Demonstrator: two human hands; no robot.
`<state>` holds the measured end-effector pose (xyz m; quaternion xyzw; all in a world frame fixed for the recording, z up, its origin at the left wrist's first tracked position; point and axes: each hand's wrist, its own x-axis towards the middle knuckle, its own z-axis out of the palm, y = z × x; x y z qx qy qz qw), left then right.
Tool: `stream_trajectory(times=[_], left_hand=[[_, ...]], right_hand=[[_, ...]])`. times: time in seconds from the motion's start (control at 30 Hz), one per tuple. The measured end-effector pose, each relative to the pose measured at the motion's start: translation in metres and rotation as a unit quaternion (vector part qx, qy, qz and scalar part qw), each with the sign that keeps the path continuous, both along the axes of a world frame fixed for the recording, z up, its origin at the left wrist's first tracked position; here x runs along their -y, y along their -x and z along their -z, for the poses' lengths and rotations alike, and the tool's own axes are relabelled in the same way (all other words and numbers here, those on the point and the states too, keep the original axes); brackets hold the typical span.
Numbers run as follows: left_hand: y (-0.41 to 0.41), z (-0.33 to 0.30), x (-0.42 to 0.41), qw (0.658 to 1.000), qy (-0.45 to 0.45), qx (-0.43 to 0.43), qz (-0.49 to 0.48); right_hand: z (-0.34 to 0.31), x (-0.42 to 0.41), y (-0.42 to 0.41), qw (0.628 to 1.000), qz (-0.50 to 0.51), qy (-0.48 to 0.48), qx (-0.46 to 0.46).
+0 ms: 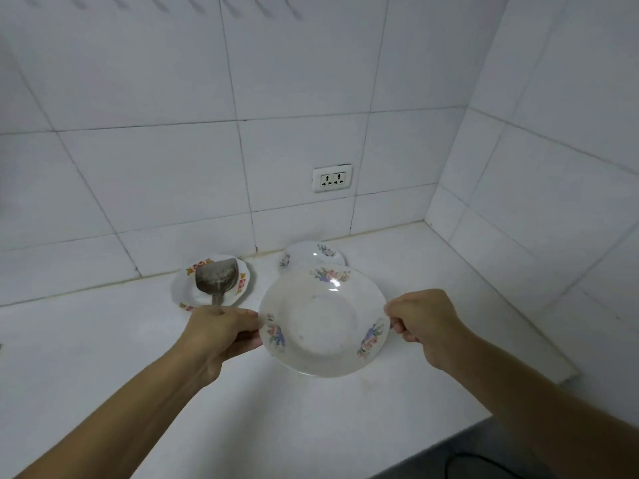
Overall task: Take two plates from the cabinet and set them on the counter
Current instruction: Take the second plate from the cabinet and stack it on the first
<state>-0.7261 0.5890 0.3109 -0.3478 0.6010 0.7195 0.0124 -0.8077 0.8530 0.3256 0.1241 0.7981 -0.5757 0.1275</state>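
Both hands [221, 331] [423, 324] grip plate [323, 321] rims, seemingly above counter [103, 340]

Obstacles: second flowered plate [311, 254] and plate with spatula [211, 280], mid-frame by the wall. Surface [103, 340] bare lower left.

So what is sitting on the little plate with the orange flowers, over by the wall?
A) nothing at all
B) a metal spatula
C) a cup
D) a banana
B: a grey metal spatula lies on the orange-flowered plate, its blade toward the wall and its handle pointing toward the left hand.
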Motion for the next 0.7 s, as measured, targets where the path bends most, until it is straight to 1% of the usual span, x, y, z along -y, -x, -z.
stream_trajectory(times=[0.13, 0.33, 0.43, 0.7], left_hand=[[0.045, 0.011, 0.012, 1.000, -0.004, 0.008, -0.002], [0.109, 0.031, 0.021, 1.000, -0.002, 0.007, -0.002], [0.138, 0.047, 0.025, 1.000, 0.005, 0.017, 0.008], [0.194, 0.099, 0.032, 0.998, 0.024, 0.045, -0.025]], right_hand=[[0.013, 0.011, 0.044, 1.000, -0.007, -0.010, -0.019], [0.028, 0.018, 0.099, 1.000, 0.004, -0.017, -0.017], [0.040, 0.019, 0.125, 0.999, 0.004, -0.031, -0.009], [0.090, 0.034, 0.200, 0.998, -0.023, -0.062, -0.002]])
